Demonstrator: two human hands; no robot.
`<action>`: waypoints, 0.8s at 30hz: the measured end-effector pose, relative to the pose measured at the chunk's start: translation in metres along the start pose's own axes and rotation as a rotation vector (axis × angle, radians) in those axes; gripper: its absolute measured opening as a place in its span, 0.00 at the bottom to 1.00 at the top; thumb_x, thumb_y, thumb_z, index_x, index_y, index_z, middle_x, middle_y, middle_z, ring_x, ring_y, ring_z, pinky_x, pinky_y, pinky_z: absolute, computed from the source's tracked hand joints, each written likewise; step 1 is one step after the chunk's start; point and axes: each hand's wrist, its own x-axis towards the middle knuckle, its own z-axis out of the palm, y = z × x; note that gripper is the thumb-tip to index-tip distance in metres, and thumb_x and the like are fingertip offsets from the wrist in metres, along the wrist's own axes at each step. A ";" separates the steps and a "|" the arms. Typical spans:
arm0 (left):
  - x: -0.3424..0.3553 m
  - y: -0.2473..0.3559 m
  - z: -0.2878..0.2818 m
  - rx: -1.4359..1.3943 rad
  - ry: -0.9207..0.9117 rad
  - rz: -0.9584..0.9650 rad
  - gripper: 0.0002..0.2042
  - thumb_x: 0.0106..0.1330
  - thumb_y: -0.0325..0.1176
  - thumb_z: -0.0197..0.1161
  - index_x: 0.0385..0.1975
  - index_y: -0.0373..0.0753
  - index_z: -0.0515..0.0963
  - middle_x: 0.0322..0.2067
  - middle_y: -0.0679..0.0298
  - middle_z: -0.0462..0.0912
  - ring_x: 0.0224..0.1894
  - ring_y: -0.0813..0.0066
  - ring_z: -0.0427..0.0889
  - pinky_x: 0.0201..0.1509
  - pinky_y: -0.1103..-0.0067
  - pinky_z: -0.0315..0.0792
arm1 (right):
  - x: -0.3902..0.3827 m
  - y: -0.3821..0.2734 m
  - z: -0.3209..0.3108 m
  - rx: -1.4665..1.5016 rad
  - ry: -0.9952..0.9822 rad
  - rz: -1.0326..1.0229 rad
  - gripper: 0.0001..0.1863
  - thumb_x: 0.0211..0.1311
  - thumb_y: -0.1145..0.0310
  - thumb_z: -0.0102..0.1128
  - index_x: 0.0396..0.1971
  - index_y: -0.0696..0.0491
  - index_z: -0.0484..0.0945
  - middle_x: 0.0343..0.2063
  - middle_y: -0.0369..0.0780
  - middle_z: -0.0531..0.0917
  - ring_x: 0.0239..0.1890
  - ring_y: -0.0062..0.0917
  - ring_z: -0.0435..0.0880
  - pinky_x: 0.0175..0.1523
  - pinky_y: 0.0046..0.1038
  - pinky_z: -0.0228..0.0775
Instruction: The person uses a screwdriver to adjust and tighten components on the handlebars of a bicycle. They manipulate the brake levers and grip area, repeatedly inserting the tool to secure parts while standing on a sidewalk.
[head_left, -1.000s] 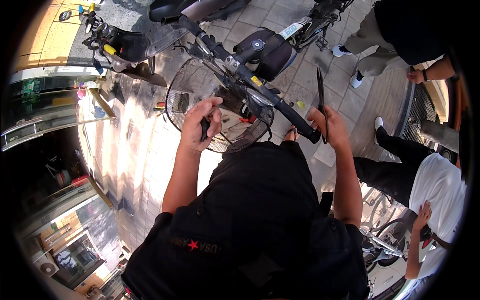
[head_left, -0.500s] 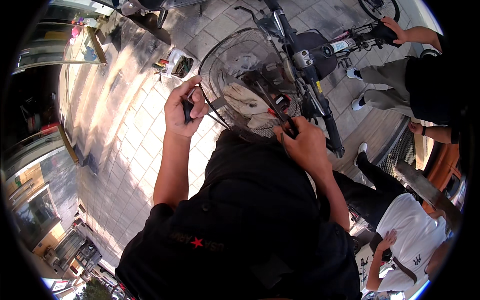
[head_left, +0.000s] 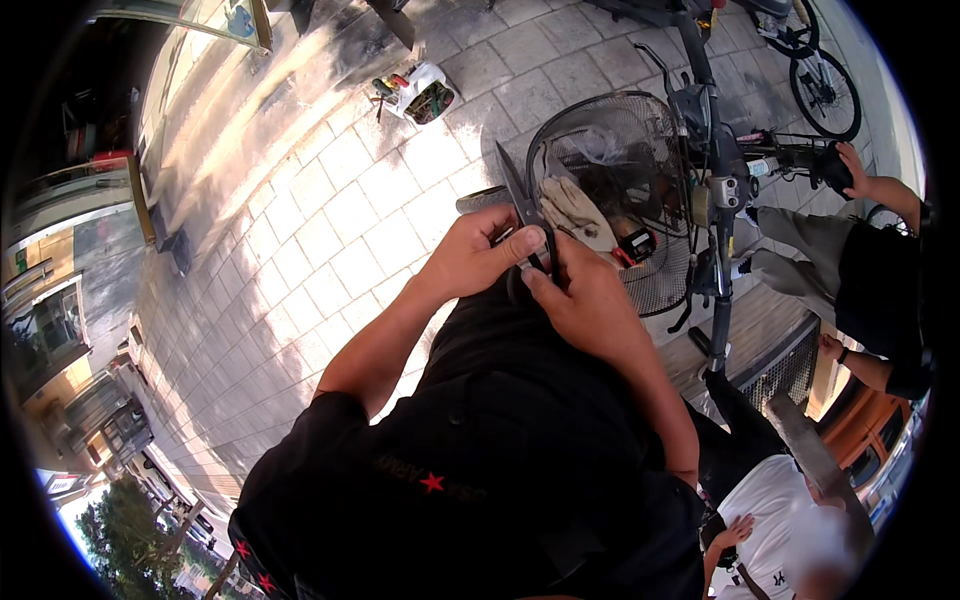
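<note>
My hands meet in front of my body, beside a black mesh bicycle basket [head_left: 552, 112]. My right hand [head_left: 590, 300] is closed around the dark handles of a pair of scissors [head_left: 513, 182], whose blades point up and away from me. Close against them, my left hand [head_left: 475, 258] has its fingers curled in and its thumb pressed near the scissors' pivot. Whatever lies in its grip is hidden. Inside the basket are off-white work gloves [head_left: 580, 212] and a red-and-black tool [head_left: 637, 245], along with other dark items.
The bicycle's handlebar [head_left: 722, 150] runs along the basket's right side. On the paving stands a white container [head_left: 428, 92] of tools. At right, one person's hand [head_left: 853, 172] rests on another bicycle; a person in a white shirt [head_left: 765, 505] is at lower right.
My left hand, which held a small black piece apart at the left, has come right to meet my right hand. The scissors now point upward. The view has shifted, putting the basket farther right.
</note>
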 end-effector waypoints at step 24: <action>-0.016 -0.043 -0.112 0.029 0.460 -0.374 0.24 0.77 0.47 0.64 0.62 0.35 0.77 0.26 0.72 0.75 0.13 0.84 0.64 0.17 0.81 0.58 | -0.238 0.282 -0.041 0.698 1.236 0.521 0.21 0.77 0.51 0.62 0.45 0.57 0.85 0.29 0.36 0.85 0.20 0.21 0.78 0.27 0.27 0.68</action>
